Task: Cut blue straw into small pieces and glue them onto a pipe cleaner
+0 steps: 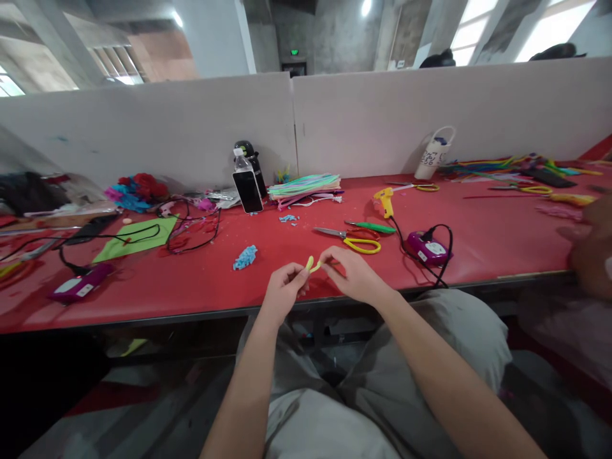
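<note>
A short yellow strip [310,263], bent in a loop, is held between my two hands above the front edge of the red table. My left hand [288,285] pinches its left part between thumb and fingers. The right end is in the fingertips of my right hand [350,273]. Scissors with yellow and red handles [362,245] lie just beyond my right hand, beside a green-handled tool [377,227]. To the left of my hands rests a light blue fuzzy piece [245,257], with small blue scraps [288,218] farther back.
A yellow glue gun [384,203] and a corded purple box [428,248] are at the right. Behind stand a phone [247,191], bottles and a bundle of pastel strips [306,187]. Another person's hand [593,236] is at the far right. Cables lie over green paper [138,239] at left.
</note>
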Demonstrator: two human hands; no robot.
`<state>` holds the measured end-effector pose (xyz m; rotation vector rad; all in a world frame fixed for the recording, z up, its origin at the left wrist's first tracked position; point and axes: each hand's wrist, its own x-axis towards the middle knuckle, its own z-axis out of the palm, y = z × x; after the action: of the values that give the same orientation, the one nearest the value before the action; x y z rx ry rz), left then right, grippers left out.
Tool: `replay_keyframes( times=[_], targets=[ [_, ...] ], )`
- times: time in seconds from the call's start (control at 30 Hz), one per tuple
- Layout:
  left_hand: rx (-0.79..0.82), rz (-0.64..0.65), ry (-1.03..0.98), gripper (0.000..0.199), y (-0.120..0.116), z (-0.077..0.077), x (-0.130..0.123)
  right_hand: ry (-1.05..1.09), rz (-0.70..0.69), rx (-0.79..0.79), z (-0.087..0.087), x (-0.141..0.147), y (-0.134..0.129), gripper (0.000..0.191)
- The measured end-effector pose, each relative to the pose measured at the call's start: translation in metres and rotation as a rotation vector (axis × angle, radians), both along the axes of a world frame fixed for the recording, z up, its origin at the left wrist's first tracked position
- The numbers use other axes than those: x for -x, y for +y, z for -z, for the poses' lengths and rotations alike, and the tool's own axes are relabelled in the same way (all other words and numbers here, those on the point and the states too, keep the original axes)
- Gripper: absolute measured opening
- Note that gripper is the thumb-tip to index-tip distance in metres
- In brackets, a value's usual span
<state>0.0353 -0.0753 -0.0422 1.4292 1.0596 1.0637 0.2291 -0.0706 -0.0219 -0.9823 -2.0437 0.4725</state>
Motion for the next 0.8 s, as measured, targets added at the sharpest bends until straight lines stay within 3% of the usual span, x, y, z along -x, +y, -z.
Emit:
replay_keyframes(
  times=[0.13, 0.23, 0.37, 0.6, 0.8],
  targets=[
    [-0.162, -0.047, 0.144, 0.023, -0.001, 0.000, -0.001, -0.038, -0.092, 0.199, -0.002, 0.001, -0.003, 0.021],
    [-0.163, -0.006, 0.153, 0.023, -0.003, -0.002, -0.002, -0.039, -0.109, 0.268, -0.002, 0.004, -0.004, 0.027],
    [-0.088, 0.047, 0.089, 0.024, -0.004, -0.004, -0.003, 0.015, -0.151, 0.291, -0.004, 0.005, -0.004, 0.026],
    [-0.006, -0.112, -0.178, 0.022, -0.003, -0.001, -0.013, 0.051, -0.160, 0.254, -0.010, 0.006, -0.007, 0.027],
    [0.030, -0.105, -0.238, 0.020, -0.004, 0.001, -0.017, 0.014, -0.201, 0.262, -0.012, 0.000, -0.007, 0.026]
  ],
)
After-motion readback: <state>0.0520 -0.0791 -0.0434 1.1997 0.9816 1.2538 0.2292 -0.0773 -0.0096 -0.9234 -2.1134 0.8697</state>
